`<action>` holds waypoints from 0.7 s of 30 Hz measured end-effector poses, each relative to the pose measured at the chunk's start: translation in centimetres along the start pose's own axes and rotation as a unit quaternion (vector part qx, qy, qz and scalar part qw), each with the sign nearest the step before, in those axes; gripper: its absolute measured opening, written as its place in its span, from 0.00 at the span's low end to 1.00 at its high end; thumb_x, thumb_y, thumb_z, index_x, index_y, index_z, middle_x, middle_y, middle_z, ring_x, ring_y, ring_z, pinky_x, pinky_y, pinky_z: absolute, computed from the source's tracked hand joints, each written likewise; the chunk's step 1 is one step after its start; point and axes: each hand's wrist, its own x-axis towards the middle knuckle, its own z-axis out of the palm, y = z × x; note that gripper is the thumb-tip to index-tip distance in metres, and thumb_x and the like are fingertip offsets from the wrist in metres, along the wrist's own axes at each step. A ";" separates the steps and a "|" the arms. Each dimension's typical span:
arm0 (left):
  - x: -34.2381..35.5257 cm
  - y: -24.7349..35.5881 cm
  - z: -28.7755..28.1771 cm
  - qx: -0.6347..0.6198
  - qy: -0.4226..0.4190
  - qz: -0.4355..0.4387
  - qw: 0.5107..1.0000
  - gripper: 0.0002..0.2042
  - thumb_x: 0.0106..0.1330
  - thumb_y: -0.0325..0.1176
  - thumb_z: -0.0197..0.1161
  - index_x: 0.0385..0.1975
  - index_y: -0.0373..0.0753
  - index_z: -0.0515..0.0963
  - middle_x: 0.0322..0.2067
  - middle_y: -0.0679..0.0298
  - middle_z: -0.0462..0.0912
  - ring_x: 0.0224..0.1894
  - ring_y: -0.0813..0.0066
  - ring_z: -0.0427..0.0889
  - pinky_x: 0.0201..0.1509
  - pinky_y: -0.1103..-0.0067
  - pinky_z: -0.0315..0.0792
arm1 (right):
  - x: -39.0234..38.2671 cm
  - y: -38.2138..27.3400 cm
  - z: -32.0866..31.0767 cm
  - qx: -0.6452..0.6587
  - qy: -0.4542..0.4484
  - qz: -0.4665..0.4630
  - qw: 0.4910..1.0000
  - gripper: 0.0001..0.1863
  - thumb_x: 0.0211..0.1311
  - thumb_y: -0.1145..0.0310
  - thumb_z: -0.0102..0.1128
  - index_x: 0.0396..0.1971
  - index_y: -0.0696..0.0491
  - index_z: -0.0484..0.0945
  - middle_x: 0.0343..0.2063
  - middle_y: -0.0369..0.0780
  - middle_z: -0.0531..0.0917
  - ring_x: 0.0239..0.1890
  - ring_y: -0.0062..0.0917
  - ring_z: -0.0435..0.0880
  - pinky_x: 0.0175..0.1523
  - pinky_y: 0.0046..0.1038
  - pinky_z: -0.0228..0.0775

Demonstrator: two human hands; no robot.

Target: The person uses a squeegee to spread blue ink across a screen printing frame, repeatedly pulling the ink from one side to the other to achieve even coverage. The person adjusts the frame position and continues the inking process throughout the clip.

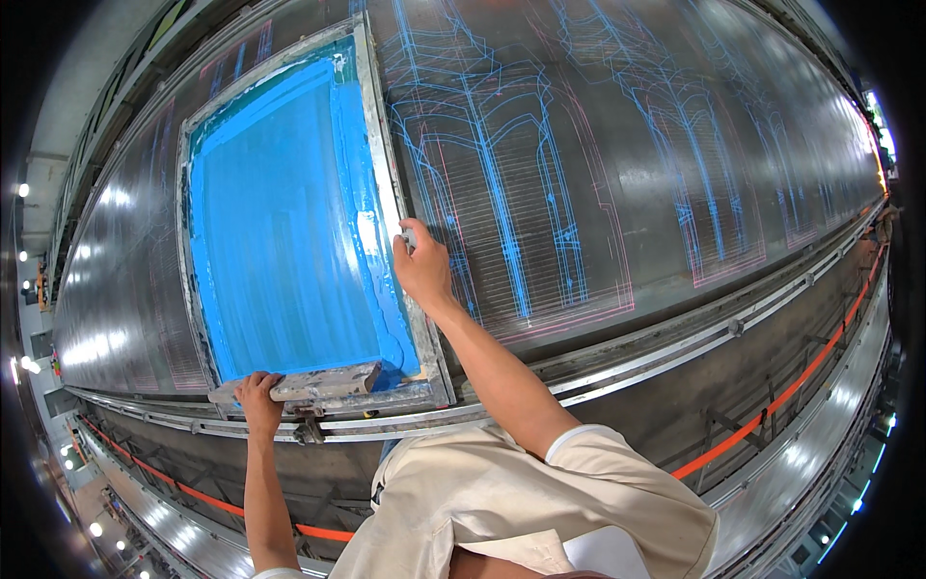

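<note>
Blue-inked screen frame [289,217]; left hand [258,391] gripping squeegee [299,384], right hand [422,265] closed on frame edge.

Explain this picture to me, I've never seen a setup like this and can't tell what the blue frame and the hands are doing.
This is one view from a fisheye camera worn on a person's head, looking down, so straight edges bend. A long shiny table carries blue and pink outline markings. On it lies a metal-framed printing screen coated with bright blue ink. The person's left hand grips a long ink-smeared squeegee at the frame's near end. The right hand rests on the frame's right edge, holding something small and pale that I cannot identify. Rails and an orange strip run along the table's near side.
</note>
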 end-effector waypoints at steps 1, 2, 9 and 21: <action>0.0 0.0 0.0 -0.001 0.000 0.001 1.000 0.18 0.44 0.21 0.70 0.37 0.46 0.85 0.37 0.65 0.81 0.46 0.61 0.78 0.53 0.64 0.62 | 0.0 0.1 0.0 -0.001 0.002 -0.002 1.000 0.17 0.65 0.62 0.57 0.51 0.54 0.78 0.21 0.51 0.83 0.27 0.45 0.85 0.36 0.42 0.73; 0.0 0.0 0.0 0.001 -0.002 -0.001 1.000 0.18 0.44 0.21 0.70 0.37 0.46 0.85 0.37 0.65 0.81 0.46 0.61 0.78 0.52 0.64 0.62 | 0.0 0.1 0.1 -0.001 0.003 -0.004 1.000 0.17 0.66 0.62 0.57 0.51 0.53 0.78 0.21 0.51 0.83 0.27 0.45 0.85 0.35 0.42 0.73; 0.0 0.0 0.0 0.003 -0.004 -0.004 1.000 0.19 0.43 0.20 0.69 0.38 0.45 0.85 0.37 0.65 0.81 0.46 0.61 0.77 0.52 0.64 0.62 | 0.0 0.3 0.2 0.004 0.008 -0.008 1.000 0.17 0.66 0.62 0.57 0.51 0.53 0.78 0.20 0.51 0.82 0.27 0.44 0.86 0.36 0.41 0.73; -0.2 0.0 0.2 -0.006 0.004 -0.003 1.000 0.21 0.40 0.18 0.69 0.38 0.46 0.85 0.37 0.65 0.81 0.46 0.61 0.77 0.52 0.65 0.62 | 0.0 -1.3 -1.0 0.018 -0.054 0.042 0.998 0.17 0.67 0.63 0.55 0.53 0.54 0.75 0.33 0.56 0.85 0.39 0.55 0.84 0.47 0.49 0.73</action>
